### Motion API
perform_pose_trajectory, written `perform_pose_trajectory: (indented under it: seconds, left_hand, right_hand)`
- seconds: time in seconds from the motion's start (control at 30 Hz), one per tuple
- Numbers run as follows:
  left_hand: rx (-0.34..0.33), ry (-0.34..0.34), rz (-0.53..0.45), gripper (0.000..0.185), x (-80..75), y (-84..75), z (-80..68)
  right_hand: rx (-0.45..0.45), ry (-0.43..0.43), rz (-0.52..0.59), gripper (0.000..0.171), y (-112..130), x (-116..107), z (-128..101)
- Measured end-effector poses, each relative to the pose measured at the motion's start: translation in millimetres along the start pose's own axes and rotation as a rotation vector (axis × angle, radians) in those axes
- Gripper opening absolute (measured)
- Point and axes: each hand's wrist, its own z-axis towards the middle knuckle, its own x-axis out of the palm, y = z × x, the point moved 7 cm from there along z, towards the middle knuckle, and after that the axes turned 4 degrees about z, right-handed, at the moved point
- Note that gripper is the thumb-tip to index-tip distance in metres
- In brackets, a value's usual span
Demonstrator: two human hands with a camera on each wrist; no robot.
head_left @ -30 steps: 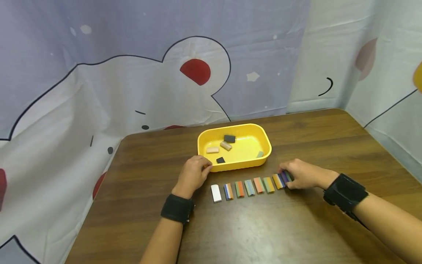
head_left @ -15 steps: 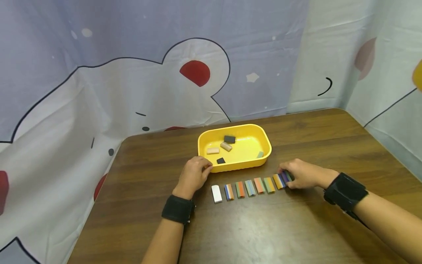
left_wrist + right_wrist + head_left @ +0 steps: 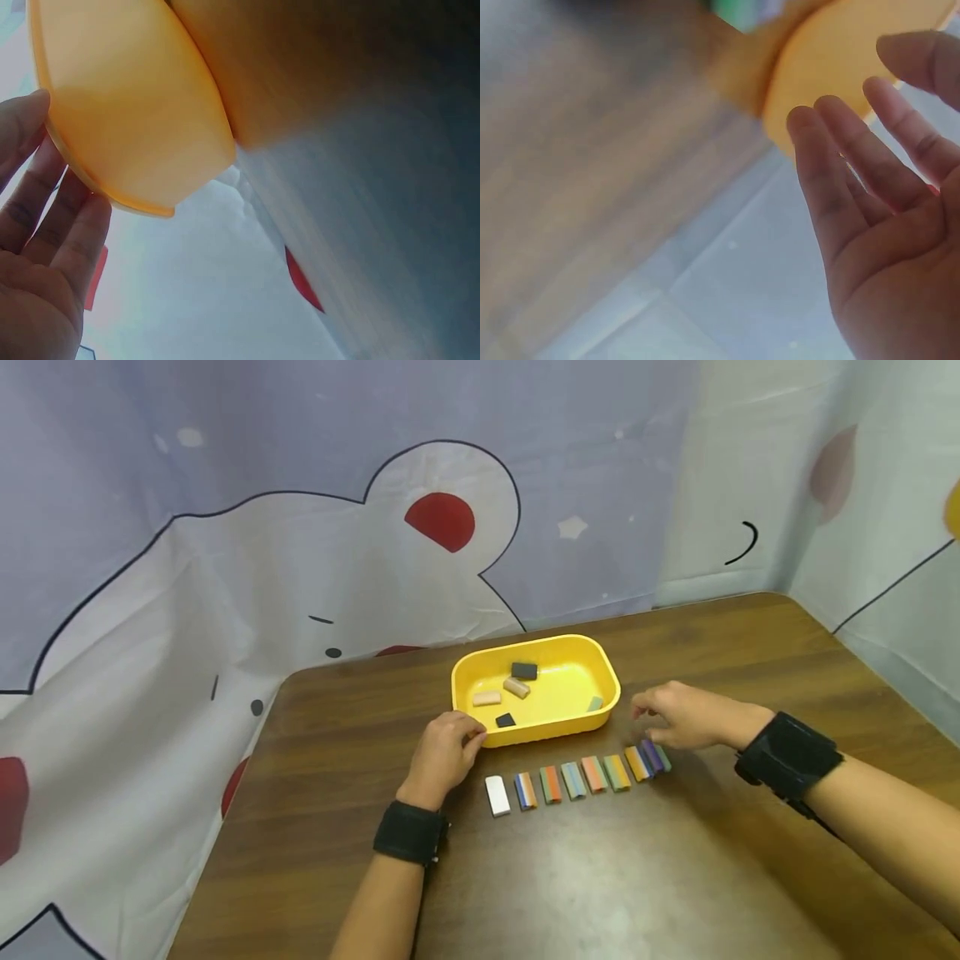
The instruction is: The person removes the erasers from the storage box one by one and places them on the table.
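Note:
A yellow plastic tray (image 3: 536, 731) stands on the table. At its near left corner my left hand (image 3: 441, 758) pinches the rim between thumb and fingers; the left wrist view shows the fingertips at the tray's edge (image 3: 135, 206). A row of small striped blocks lies before the tray, from a white block (image 3: 497, 796) at the left to a purple block (image 3: 652, 757) and a green block (image 3: 663, 760) at the right. Just above that right end hovers my right hand (image 3: 682, 717), fingers loosely bent, nothing held. In the right wrist view its fingers (image 3: 855, 157) are spread and relaxed.
Inside the tray lie two tan pieces (image 3: 516, 687), a dark block (image 3: 524, 671), a smaller black piece (image 3: 506, 720) and a pale green piece (image 3: 595, 703). The wooden table (image 3: 360, 710) ends at a printed curtain (image 3: 300, 568) behind.
My right hand has let go of the blocks at the row's right end and risen away toward the tray. My left hand stays at the tray corner.

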Motion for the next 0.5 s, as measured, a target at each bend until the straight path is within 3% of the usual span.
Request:
perform_pose_trajectory:
  seconds: [0.27, 0.5]
  left_hand:
    - [-0.004, -0.028, -0.001, 0.005, -4.4, 2.4, 2.5]
    - [-0.01, 0.001, -0.014, 0.005, -1.4, -0.7, 1.7]
  right_hand:
    - [-0.073, -0.033, -0.056, 0.015, 20, -26, 39]
    - [-0.032, 0.066, -0.128, 0.014, 21, -18, 66]
